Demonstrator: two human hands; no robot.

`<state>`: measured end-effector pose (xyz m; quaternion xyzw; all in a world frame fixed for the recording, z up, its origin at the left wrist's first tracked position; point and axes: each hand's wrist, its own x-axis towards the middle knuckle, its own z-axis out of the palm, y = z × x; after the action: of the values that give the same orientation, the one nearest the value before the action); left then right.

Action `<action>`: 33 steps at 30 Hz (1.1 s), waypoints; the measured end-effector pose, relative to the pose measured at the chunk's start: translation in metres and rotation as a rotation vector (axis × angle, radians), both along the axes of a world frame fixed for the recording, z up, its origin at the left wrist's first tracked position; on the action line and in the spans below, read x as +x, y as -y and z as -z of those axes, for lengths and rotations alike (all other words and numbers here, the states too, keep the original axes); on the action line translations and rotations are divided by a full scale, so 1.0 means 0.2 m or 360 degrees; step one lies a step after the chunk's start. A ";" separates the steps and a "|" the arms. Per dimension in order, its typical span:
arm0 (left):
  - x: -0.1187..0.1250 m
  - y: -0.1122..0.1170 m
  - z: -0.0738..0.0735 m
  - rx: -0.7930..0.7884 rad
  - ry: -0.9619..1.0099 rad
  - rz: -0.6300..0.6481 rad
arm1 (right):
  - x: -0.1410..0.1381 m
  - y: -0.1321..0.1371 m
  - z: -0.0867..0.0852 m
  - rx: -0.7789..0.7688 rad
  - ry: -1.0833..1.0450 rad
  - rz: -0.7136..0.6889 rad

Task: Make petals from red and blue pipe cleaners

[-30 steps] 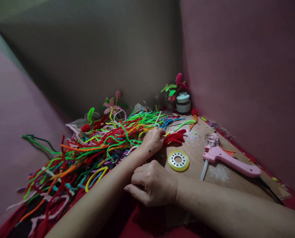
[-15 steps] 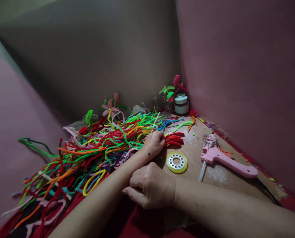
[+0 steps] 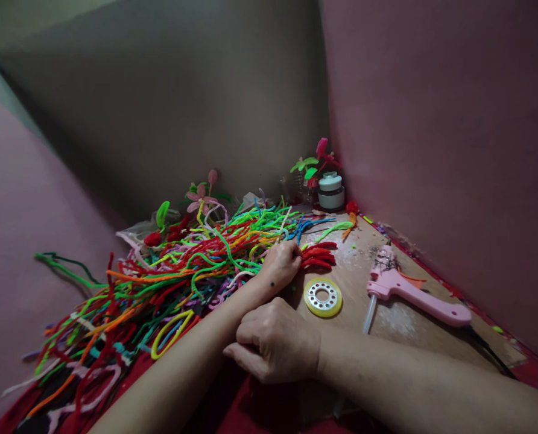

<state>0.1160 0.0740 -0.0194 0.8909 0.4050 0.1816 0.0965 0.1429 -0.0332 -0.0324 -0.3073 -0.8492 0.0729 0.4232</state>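
Note:
My left hand point(image 3: 280, 263) is closed at the edge of the pipe cleaner pile point(image 3: 196, 259). Red pipe cleaner loops point(image 3: 319, 255) stick out past its curled fingers, and their near ends are hidden by the hand. Closer to me, my right hand point(image 3: 273, 340) is curled in a loose fist beside my left forearm, thumb pointing left. Its palm faces away, so whatever it may hold is hidden. A roll of yellow tape point(image 3: 323, 309) with a silvery, holed core lies flat on the board, just beyond the right wrist.
A pink glue gun point(image 3: 414, 293) with a clear glue stick point(image 3: 370, 314) and dark cord rests on the brown board point(image 3: 350, 271). A white-lidded jar point(image 3: 331, 191) and pipe cleaner flowers point(image 3: 201, 199) stand at the back. Walls point(image 3: 432, 132) enclose the corner.

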 end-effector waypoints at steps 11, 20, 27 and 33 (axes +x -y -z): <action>-0.05 0.04 -0.05 0.0132 0.0321 -0.0038 | 0.01 0.03 -0.02 -0.0092 0.0038 -0.0057; -0.33 0.13 -0.03 0.0200 0.0479 0.0099 | 0.01 0.04 0.00 -0.0155 -0.0035 -0.0042; -0.59 0.05 -0.15 0.0533 0.0392 -0.0415 | 0.01 0.05 -0.01 -0.0269 -0.0028 -0.0109; -0.80 -0.15 -0.16 0.0666 0.0105 -0.0704 | 0.01 0.03 -0.04 -0.0815 -0.0452 -0.0139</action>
<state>-0.0431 0.1034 0.0122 0.7753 0.5395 0.3066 -0.1178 0.1444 -0.0391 -0.0239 -0.3538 -0.7479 0.3452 0.4431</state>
